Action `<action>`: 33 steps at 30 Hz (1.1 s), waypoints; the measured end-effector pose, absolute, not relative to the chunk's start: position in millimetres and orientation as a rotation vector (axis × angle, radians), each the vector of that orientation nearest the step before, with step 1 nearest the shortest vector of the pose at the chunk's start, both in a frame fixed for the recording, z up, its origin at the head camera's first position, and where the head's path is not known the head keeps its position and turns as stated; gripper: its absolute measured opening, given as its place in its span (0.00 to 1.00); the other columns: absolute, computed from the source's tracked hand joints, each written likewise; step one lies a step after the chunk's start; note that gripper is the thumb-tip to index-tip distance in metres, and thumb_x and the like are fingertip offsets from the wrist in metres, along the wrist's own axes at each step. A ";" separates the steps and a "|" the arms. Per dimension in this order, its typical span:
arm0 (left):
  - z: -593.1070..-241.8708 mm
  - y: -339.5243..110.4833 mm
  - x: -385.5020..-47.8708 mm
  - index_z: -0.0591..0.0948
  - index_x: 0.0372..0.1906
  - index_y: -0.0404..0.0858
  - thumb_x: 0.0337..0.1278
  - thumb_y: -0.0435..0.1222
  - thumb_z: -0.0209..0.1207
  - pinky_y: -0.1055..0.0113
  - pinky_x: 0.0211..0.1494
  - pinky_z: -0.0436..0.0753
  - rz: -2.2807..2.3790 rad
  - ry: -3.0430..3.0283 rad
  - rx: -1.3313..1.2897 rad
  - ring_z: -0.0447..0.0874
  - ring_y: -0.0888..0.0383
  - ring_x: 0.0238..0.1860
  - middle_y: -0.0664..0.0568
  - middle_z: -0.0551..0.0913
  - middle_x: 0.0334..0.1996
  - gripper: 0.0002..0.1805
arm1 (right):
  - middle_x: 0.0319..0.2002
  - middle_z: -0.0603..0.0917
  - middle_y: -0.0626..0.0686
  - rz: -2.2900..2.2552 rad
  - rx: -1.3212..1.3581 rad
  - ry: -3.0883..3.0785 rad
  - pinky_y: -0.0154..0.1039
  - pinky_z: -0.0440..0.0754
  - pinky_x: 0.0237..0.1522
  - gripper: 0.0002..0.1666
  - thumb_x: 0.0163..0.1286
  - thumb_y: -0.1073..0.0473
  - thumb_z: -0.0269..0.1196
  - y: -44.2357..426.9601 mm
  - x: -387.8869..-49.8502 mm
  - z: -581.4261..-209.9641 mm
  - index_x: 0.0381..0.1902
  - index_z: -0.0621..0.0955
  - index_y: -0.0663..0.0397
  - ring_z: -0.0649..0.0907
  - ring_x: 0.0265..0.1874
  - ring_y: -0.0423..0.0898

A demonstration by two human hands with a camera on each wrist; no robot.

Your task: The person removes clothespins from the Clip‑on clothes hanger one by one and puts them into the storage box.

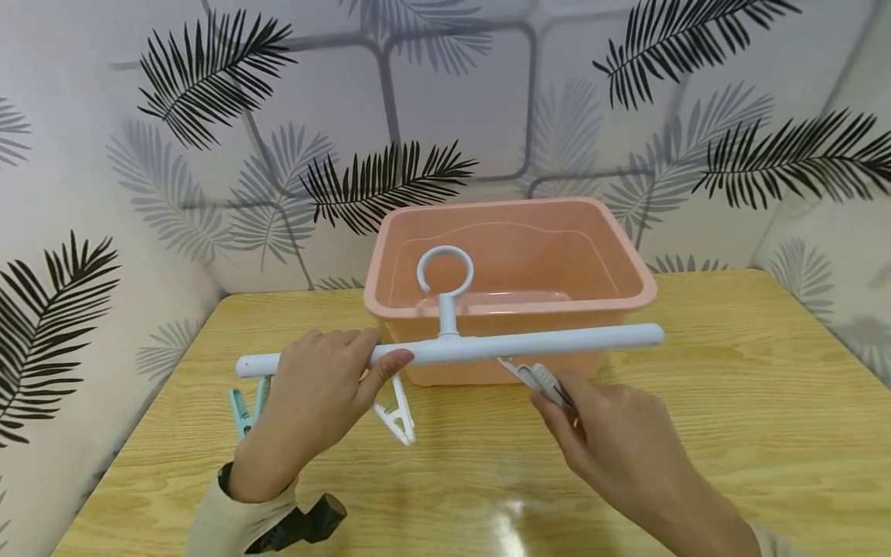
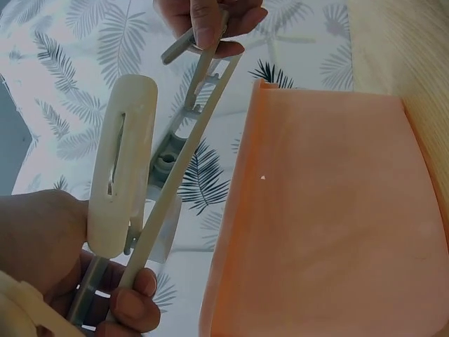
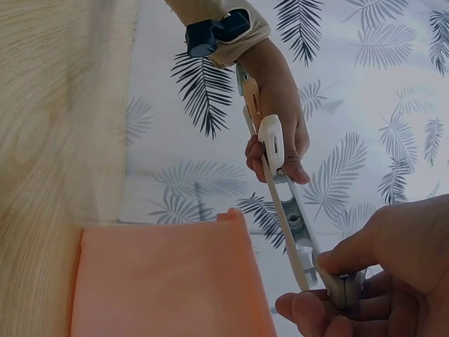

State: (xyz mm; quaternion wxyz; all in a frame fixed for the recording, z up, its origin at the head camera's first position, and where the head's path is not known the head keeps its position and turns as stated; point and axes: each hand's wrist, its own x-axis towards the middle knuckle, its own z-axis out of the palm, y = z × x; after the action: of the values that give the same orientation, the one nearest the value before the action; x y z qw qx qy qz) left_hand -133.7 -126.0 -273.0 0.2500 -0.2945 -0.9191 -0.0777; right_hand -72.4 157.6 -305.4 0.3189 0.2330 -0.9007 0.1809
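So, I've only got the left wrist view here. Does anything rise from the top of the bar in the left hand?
Observer: Yes. The head view shows a curved hook rising from the pale bar, at a spot between the left hand and the right hand.
Operator: And what hangs by the bar's left end?
Observer: A teal clip. The head view shows it just under that end, partly hidden behind the left hand and forearm.
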 end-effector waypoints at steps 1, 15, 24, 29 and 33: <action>-272.7 -126.4 -134.4 0.70 0.23 0.45 0.68 0.59 0.45 0.65 0.23 0.67 -0.214 -2.497 -0.806 0.62 0.62 0.14 0.62 0.61 0.12 0.25 | 0.13 0.60 0.35 0.468 0.619 -2.369 0.28 0.59 0.14 0.19 0.72 0.48 0.58 157.9 -73.2 -305.1 0.22 0.70 0.46 0.59 0.12 0.29; -273.2 -133.1 -132.7 0.67 0.20 0.45 0.67 0.58 0.46 0.65 0.23 0.65 -0.149 -2.526 -0.794 0.59 0.62 0.13 0.61 0.60 0.12 0.26 | 0.18 0.66 0.36 0.453 0.630 -2.353 0.32 0.63 0.16 0.11 0.74 0.48 0.55 163.8 -68.7 -293.7 0.37 0.74 0.48 0.63 0.15 0.32; -274.5 -137.1 -132.4 0.67 0.19 0.45 0.67 0.58 0.47 0.65 0.24 0.67 -0.150 -2.518 -0.783 0.59 0.63 0.14 0.61 0.60 0.12 0.26 | 0.18 0.69 0.39 0.419 0.563 -2.333 0.32 0.61 0.14 0.12 0.75 0.51 0.54 172.8 -70.1 -288.0 0.35 0.74 0.53 0.62 0.14 0.33; -273.6 -136.5 -134.5 0.66 0.19 0.46 0.67 0.57 0.50 0.65 0.22 0.65 -0.192 -2.496 -0.771 0.59 0.62 0.13 0.62 0.60 0.11 0.25 | 0.19 0.70 0.39 0.402 0.556 -2.354 0.33 0.62 0.15 0.08 0.73 0.54 0.58 176.1 -70.3 -284.5 0.36 0.74 0.52 0.63 0.14 0.33; -273.6 -134.6 -138.3 0.67 0.18 0.45 0.67 0.58 0.48 0.66 0.21 0.63 -0.208 -2.480 -0.787 0.58 0.62 0.13 0.62 0.59 0.11 0.26 | 0.19 0.70 0.39 0.388 0.547 -2.349 0.34 0.63 0.15 0.11 0.74 0.52 0.56 179.2 -68.6 -280.8 0.35 0.74 0.52 0.63 0.14 0.34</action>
State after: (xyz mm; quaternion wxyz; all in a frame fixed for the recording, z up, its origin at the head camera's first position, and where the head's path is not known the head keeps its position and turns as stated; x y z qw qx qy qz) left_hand -138.3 -134.6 -273.6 0.2627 -0.2909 -0.9168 -0.0768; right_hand -68.6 179.2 -280.8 0.3423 0.2106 -0.9034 0.1494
